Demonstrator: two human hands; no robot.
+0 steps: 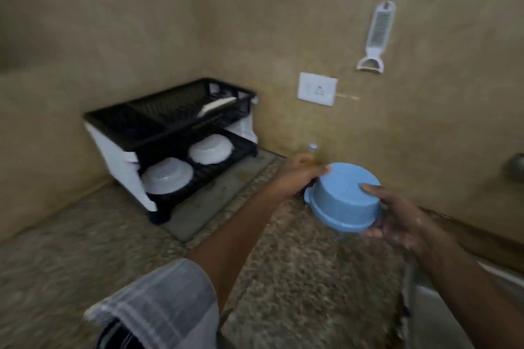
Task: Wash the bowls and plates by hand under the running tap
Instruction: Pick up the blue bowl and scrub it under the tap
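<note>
Blue bowl (344, 197) held upside down, likely to drain, right of the dish rack (170, 133). Left hand (297, 178) and right hand (397, 221) both clamp its rim. 2 white bowls (167, 178) already racked.

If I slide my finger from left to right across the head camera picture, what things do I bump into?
dish rack → wall socket → blue bowl, held upside down in both hands → white grater hanging on the wall → sink
</note>
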